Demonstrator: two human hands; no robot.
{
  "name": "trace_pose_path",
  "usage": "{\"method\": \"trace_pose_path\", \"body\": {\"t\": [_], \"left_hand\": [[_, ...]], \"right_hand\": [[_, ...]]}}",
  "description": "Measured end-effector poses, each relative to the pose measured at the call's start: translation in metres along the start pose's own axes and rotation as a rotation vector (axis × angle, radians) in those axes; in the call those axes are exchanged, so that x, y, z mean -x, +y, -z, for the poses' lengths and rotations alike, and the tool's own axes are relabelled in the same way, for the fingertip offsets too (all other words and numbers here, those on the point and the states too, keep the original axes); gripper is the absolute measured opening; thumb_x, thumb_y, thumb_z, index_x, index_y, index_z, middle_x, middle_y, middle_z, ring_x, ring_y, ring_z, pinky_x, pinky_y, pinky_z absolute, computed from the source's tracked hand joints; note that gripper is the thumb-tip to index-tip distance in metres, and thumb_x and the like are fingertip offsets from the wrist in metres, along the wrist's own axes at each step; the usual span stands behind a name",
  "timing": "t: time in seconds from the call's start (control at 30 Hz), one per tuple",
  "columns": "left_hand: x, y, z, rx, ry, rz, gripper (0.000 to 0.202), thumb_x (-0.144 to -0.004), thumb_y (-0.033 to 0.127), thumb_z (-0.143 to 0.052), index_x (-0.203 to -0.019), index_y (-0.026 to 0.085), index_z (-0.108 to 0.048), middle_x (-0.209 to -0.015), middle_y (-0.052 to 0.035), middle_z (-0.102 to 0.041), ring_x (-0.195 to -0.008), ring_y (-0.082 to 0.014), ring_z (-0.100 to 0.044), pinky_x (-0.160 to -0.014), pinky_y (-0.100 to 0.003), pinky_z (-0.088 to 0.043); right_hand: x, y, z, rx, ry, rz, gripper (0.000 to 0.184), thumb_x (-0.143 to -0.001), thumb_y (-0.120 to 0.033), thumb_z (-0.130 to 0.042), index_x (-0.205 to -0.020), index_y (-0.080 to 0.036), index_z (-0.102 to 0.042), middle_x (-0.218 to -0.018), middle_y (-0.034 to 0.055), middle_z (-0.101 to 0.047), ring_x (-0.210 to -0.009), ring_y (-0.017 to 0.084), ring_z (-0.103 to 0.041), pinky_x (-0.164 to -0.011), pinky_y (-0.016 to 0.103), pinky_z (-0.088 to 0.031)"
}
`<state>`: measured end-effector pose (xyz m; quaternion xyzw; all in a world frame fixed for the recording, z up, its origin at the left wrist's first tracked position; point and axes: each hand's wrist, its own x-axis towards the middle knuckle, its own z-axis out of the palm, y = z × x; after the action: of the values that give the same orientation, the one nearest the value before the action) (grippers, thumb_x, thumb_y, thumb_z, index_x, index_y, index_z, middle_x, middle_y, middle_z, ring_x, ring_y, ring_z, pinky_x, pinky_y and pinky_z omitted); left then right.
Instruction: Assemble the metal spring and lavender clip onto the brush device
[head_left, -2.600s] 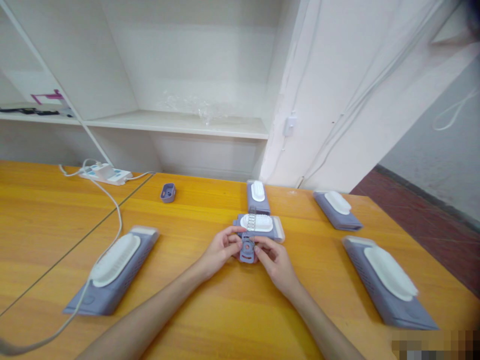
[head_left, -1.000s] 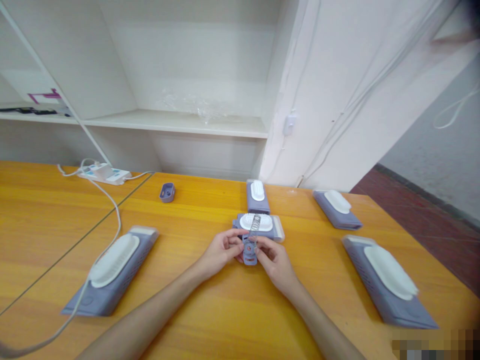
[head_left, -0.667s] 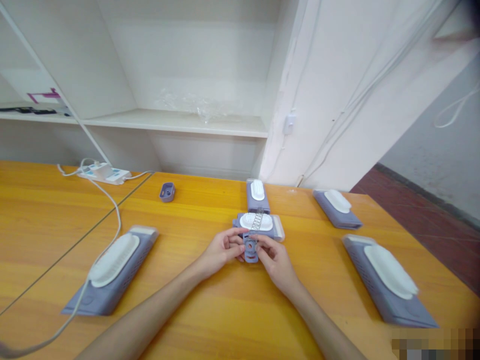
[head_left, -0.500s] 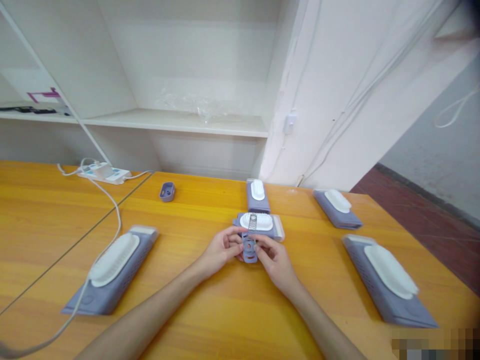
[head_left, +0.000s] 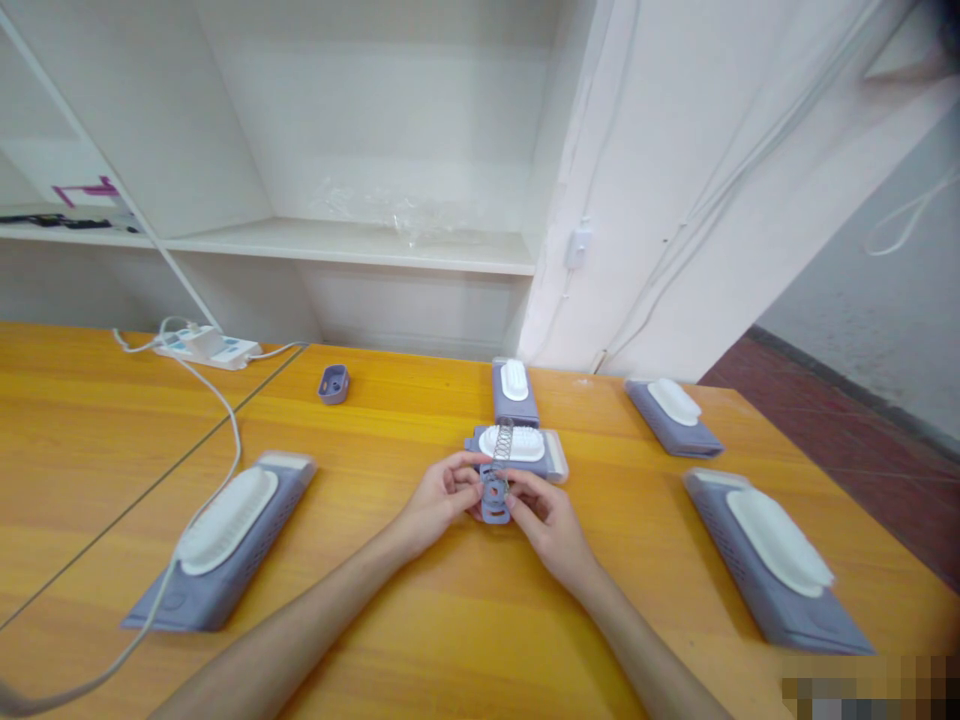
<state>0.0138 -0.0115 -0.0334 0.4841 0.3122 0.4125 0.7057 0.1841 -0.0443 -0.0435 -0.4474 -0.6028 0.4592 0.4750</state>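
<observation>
Nearest lies the table (head_left: 480,640), bare wood grain between the two forearms. Well to the left of the left hand, reaching nearer than it, is the left unit (head_left: 217,530), a purple-grey block with a long white pad on top. Well to the right of the right hand lies the right unit (head_left: 780,560), of the same make, its near end also closer than the hand.

The left hand (head_left: 442,505) has thumb and fingers clamped on the left edge of the plate (head_left: 494,515), a small purple-grey piece with slots, held up between the two hands. The right hand (head_left: 551,525) is pinched on the plate's right edge; whether it also grips the wire of the spring (head_left: 504,445) is hidden. The spring rises from the plate's top, just beyond the fingertips, leaning slightly right.

Just beyond both hands lies the crosswise unit (head_left: 531,446), pad up. Past it is the far unit (head_left: 516,395); whether those two touch cannot be told. The corner unit (head_left: 675,415) lies beyond and right of the right hand.

Beyond and left of the left hand sits the cup (head_left: 334,385), open side up; farther left, the power strip (head_left: 206,347), whose cable (head_left: 238,440) runs back past the left unit. Beyond the table's far edge, a shelf (head_left: 352,240) bears clear film (head_left: 409,218).
</observation>
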Motion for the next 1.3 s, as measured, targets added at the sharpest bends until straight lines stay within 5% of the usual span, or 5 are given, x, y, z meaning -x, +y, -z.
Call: {"method": "trace_pose_path", "body": {"t": [0.2,0.37,1.3], "left_hand": [[-0.0004,-0.001,-0.0001,-0.03,0.011,-0.018,0.038,-0.07,0.03,-0.066,-0.102,0.014,-0.052,-0.065,0.0002,-0.059,-0.055,-0.0109,-0.057,-0.056,-0.024,-0.045],[0.0002,-0.0021,-0.0013,-0.064,0.007,-0.028,0.04,-0.071,0.033,-0.065,-0.103,0.014,-0.051,-0.066,-0.0005,-0.059,-0.056,-0.0119,-0.058,-0.057,-0.025,-0.045],[0.0006,-0.0025,0.0004,-0.04,-0.039,-0.03,0.041,-0.074,0.028,-0.062,-0.11,0.013,-0.048,-0.075,-0.0036,-0.059,-0.062,-0.0127,-0.06,-0.059,-0.026,-0.047]], "right_hand": [[0.0004,-0.0055,-0.0034,0.03,-0.014,-0.009,0.039,-0.076,-0.027,-0.06,-0.113,-0.02,-0.052,-0.075,0.0002,-0.061,-0.068,0.015,-0.058,-0.064,0.026,-0.046],[-0.0012,-0.0024,-0.0054,0.086,0.025,-0.051,0.029,-0.074,-0.029,-0.061,-0.102,-0.018,-0.058,-0.078,0.0017,-0.064,-0.066,0.015,-0.058,-0.062,0.027,-0.046],[-0.0026,0.0011,-0.0041,-0.012,0.042,-0.074,0.032,-0.075,-0.031,-0.061,-0.105,-0.02,-0.059,-0.079,0.0015,-0.065,-0.069,0.015,-0.059,-0.066,0.027,-0.048]]}}
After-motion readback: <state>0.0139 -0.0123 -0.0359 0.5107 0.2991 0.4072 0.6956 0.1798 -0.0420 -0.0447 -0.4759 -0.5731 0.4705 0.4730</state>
